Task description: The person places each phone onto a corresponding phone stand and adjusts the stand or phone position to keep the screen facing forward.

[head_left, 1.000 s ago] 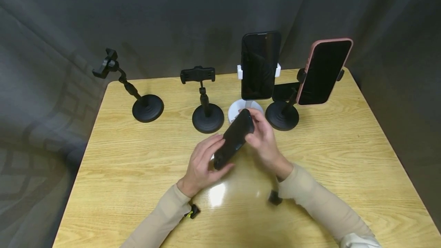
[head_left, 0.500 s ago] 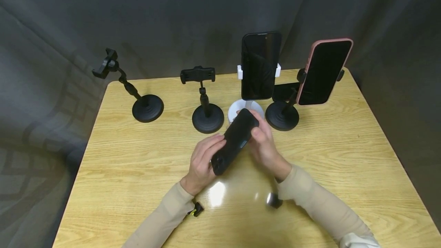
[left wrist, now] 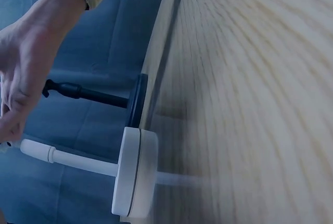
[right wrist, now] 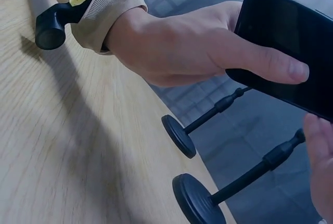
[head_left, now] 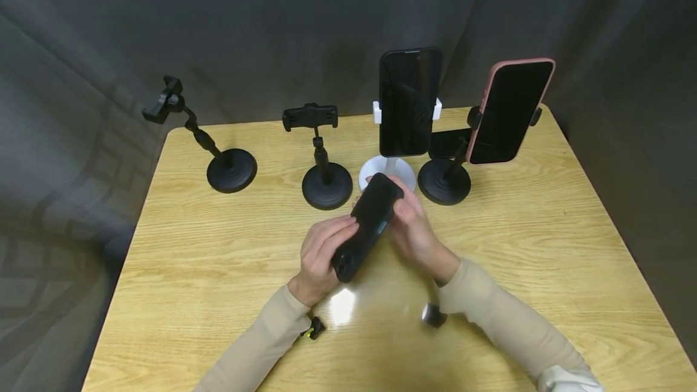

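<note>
A black phone [head_left: 370, 213] is held slantwise above the table between both hands, camera end at the lower left. Its back faces up in the head view, while the right wrist view shows the dark screen [right wrist: 291, 41]. My left hand [head_left: 325, 247] grips the camera end, fingers across the back; its thumb lies on the screen side in the right wrist view. My right hand [head_left: 416, 231] grips the far end, thumb at the side edge and other fingers partly hidden. Behind the phone stands a white phone stand [head_left: 400, 168] holding another black phone [head_left: 409, 101].
Two black phone stands without phones, one at the left [head_left: 231, 171] and one nearer the middle [head_left: 327, 186], line the back. At the right, a black stand [head_left: 443, 181] holds a pink-edged phone [head_left: 510, 112]. A dark flat phone-like object [head_left: 448, 143] lies behind it. Dark curtains surround the table.
The phone has turned so more of its back shows, and its camera end has shifted down and left. My right thumb has moved slightly along its edge.
</note>
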`<state>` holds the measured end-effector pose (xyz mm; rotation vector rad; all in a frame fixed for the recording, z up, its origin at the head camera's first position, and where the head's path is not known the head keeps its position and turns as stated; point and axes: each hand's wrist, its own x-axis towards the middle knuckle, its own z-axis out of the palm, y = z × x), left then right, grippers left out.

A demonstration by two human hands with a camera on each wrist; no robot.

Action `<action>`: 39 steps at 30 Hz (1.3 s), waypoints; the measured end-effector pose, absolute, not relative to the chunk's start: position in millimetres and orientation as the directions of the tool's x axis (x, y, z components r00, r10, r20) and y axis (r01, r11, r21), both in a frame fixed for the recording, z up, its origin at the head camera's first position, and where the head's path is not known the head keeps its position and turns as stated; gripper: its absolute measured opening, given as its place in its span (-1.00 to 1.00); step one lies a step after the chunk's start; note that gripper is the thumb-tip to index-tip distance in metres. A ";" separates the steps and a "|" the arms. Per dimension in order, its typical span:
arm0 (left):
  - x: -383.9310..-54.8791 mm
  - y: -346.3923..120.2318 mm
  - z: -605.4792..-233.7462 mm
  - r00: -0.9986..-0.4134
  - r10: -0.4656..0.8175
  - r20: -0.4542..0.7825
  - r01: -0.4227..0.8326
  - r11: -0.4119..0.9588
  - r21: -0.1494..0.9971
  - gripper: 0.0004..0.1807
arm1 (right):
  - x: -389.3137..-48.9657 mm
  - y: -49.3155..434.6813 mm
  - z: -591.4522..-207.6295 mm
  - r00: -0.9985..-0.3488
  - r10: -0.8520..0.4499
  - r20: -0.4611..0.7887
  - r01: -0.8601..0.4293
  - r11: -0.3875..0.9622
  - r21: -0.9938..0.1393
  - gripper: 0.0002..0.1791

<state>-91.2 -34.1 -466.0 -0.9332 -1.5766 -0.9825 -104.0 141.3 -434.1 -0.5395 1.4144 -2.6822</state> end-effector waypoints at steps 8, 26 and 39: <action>-91.9 -39.1 -465.0 -0.196 0.110 0.975 0.919 0.368 0.143 -0.71 | -107.3 150.8 -433.5 -0.945 -0.272 0.181 -0.035 -0.466 -0.884 -0.35; -91.9 -52.4 -467.9 -0.236 0.147 0.960 0.914 0.370 0.168 -0.81 | -123.7 162.7 -439.4 -0.909 -0.343 0.235 -0.144 -0.272 -0.952 -0.05; -87.1 -52.0 -473.4 -0.333 0.207 0.920 0.912 0.320 0.258 -0.81 | -120.0 160.9 -435.8 -0.920 -0.341 0.194 -0.142 -0.172 -0.975 -0.35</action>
